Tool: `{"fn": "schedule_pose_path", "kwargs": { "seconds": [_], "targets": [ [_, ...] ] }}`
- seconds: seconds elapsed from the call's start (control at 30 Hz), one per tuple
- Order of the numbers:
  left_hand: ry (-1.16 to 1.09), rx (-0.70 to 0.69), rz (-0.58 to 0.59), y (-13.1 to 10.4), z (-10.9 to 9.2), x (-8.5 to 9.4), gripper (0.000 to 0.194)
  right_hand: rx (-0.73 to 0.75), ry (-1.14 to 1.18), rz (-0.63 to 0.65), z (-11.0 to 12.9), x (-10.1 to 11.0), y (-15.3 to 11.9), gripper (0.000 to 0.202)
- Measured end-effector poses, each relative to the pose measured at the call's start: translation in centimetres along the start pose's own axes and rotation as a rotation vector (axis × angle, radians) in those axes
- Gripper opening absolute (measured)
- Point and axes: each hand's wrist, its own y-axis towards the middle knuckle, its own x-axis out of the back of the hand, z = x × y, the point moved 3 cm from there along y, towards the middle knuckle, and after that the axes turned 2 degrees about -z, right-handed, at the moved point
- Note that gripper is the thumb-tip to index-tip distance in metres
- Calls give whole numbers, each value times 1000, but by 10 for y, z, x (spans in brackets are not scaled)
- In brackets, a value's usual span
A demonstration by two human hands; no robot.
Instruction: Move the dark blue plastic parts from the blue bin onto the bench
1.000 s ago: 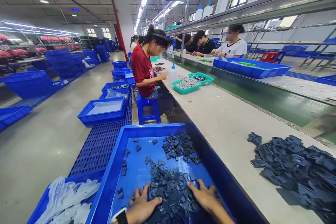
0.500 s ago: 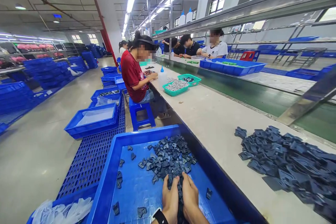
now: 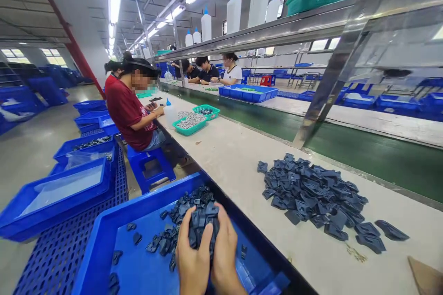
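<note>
Both hands, left hand (image 3: 192, 258) and right hand (image 3: 224, 251), cup a heaped clump of dark plastic pieces (image 3: 202, 221) over the blue bin (image 3: 104, 249), fingers closed; loose top pieces could spill

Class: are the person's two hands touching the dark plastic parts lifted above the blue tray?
Touching. The head view shows left hand and right hand cupped around the dark plastic parts.

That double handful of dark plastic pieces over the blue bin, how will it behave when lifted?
The dark plastic pieces look small, stiff and light. Cupped loosely between the left hand and right hand, some would probably slip out. Strays already dot the blue bin.
</note>
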Motion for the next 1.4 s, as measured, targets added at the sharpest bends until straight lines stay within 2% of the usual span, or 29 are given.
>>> {"fn": "schedule_pose_path", "kwargs": {
  "seconds": [0.1, 0.23, 0.33, 0.43, 0.6, 0.67, 0.73, 0.87, 1.03, 1.23, 1.4],
  "targets": [
    [-99, -228, -22, 6, -56, -2, 55, 82, 37, 4, 53, -15, 6, 38],
    [-215, -368, -20, 18, -117, -23, 53, 217, 55, -13, 118, -25, 34, 39],
    [-309, -434, 29, 16, -150, -59, 52, 367, 26, -87, 161, -8, 59, 39],
    [-414, -471, 142, 4, -170, -108, 52, 539, -44, -209, 195, 29, 81, 39],
    [-491, -516, 329, -18, -175, -191, 50, 852, -270, -446, 229, 102, 110, 38],
    [-457, -548, 355, -22, -174, -213, 46, 965, -415, -508, 235, 124, 120, 35],
    [-398, -576, 354, -24, -172, -228, 37, 1036, -571, -536, 235, 139, 129, 31],
    [-235, -616, 345, -24, -167, -239, 29, 1040, -834, -603, 219, 158, 145, 27],
    [-50, -630, 362, -18, -166, -250, 36, 849, -1047, -712, 203, 169, 159, 26],
    [107, -649, 421, -4, -172, -263, 34, 646, -1224, -626, 217, 172, 176, 29],
    [237, -612, 457, -1, -158, -250, 36, 622, -1282, -564, 222, 170, 165, 33]
  ]
}}
